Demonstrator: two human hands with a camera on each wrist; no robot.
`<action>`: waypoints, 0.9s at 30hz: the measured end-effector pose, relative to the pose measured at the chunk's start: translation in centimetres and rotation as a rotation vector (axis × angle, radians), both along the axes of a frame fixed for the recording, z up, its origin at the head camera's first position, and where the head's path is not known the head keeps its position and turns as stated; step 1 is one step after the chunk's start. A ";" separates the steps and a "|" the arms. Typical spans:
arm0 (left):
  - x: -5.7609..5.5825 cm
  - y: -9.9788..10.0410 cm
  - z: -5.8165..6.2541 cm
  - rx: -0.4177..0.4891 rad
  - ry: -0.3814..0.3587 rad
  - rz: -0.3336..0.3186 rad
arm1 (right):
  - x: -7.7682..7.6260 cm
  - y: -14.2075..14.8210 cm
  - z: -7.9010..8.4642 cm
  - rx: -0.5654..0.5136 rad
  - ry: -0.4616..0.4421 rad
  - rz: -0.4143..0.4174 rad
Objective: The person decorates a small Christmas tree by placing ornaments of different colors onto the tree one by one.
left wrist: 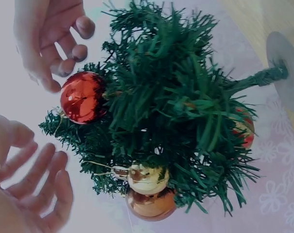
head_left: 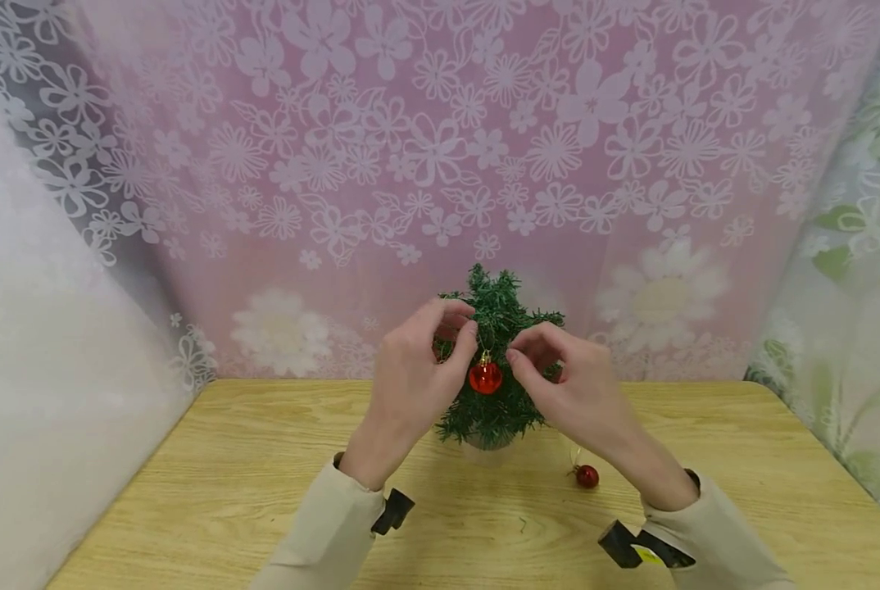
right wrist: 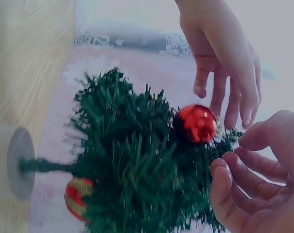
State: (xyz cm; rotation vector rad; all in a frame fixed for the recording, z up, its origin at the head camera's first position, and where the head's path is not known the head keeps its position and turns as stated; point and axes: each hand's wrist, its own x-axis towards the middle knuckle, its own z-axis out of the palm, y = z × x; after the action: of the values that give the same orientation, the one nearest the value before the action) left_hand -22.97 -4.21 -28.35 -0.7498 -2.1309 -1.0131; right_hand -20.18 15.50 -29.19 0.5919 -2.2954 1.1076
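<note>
A shiny red ball ornament [head_left: 486,378] [left wrist: 83,97] [right wrist: 198,124] with a gold cap hangs at the front of a small artificial Christmas tree [head_left: 495,299]. On its left side is my left hand [head_left: 421,352] [left wrist: 35,184], thumb and fingers bent but apart. My right hand [head_left: 569,369] [right wrist: 263,179] stands close on the ball's right, its fingers loosely curved near the branches. Neither hand visibly grips anything. The left wrist view also shows a gold ball [left wrist: 149,178], a copper-coloured ball [left wrist: 151,205] and a red-and-gold ball [left wrist: 245,128] among the branches.
A small dark red ball [head_left: 587,476] with a string loop lies on the wooden table [head_left: 263,492], right of the tree's pale base [head_left: 488,440]. Behind the table hangs a pink floral curtain [head_left: 440,147]. Black wrist cameras [head_left: 393,511] are strapped over both sleeves.
</note>
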 end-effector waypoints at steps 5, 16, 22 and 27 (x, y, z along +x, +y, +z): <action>0.4 0.2 -0.7 -0.111 0.154 -0.009 | 0.9 2.2 -0.3 0.012 0.036 -0.038; 0.9 0.2 -1.4 -0.179 0.167 0.038 | 1.7 7.4 -2.9 0.124 0.053 -0.169; 1.0 0.0 -1.6 -0.178 0.162 0.034 | 1.8 8.6 -6.4 0.206 0.095 -0.127; 1.1 -0.3 -1.7 -0.178 0.146 0.046 | 1.7 8.8 -9.7 0.372 -0.076 -0.094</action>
State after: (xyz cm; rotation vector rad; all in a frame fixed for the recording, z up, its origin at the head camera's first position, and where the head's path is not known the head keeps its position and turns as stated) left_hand -21.89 -4.47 -30.05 -0.8293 -2.1187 -0.7287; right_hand -18.45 24.31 -38.92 0.5793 -2.5879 0.6723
